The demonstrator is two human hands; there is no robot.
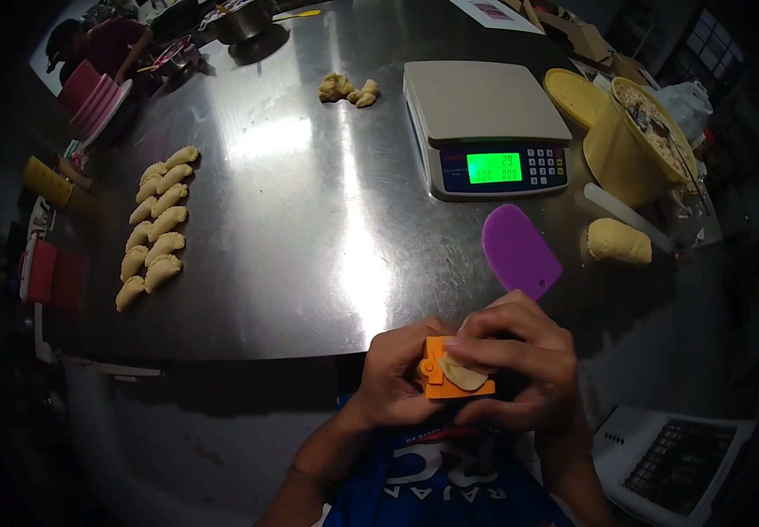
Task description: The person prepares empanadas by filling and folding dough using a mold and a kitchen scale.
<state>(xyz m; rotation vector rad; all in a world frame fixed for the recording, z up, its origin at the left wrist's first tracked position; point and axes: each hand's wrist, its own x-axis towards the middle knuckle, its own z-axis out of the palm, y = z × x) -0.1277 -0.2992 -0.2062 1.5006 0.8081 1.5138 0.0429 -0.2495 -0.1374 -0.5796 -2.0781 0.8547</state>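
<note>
Between both hands, near the front edge of the tabletop [265,263]: pale dough piece [465,376], set against an orange mould [435,348]. Mould clasped in left hand [397,373]; dough covered partly by fingers of right hand [520,356], pinched or not, cannot tell. Could tear or slide off if pressed unevenly. Rounded edge pointing bodyward, long axis roughly left to right. Beyond, purple scraper [520,250]; farther, scale [485,97].
</note>
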